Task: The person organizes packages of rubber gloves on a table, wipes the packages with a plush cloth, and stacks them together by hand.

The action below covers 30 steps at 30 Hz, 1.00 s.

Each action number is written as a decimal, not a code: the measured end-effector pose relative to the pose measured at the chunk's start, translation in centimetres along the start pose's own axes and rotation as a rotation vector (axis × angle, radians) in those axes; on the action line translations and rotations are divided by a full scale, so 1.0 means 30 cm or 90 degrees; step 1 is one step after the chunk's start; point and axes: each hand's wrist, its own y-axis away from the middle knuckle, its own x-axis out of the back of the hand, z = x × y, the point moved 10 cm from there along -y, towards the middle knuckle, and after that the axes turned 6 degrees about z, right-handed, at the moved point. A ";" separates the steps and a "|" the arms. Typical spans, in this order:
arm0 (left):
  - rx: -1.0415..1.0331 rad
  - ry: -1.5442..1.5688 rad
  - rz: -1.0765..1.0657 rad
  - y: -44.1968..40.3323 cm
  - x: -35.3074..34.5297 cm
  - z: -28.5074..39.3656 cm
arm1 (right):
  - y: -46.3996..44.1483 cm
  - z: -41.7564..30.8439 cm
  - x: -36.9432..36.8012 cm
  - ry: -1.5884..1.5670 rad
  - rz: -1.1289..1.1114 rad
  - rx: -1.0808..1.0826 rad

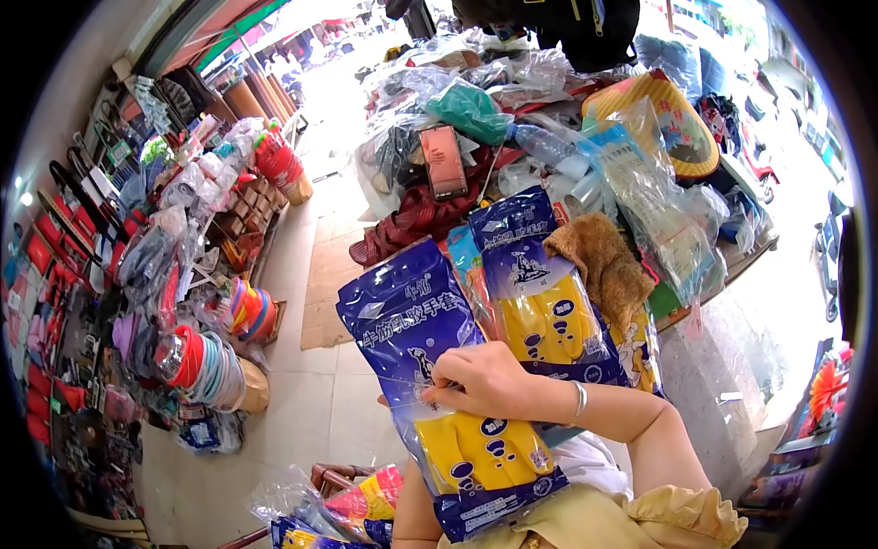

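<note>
Your right hand (480, 380) curls on the glove packet (450, 434), pinch uncertain; the packet slants upper-left to lower-right, your left hand (381, 400) mostly hidden behind, grip unseen.

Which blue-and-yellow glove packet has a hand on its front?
The frontmost packet at centre: the right hand lies across its middle. The packet behind shows none.
</note>
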 end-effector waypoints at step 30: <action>-0.067 -0.035 0.086 0.108 -0.008 0.028 | 0.026 -0.070 0.133 0.151 0.066 0.085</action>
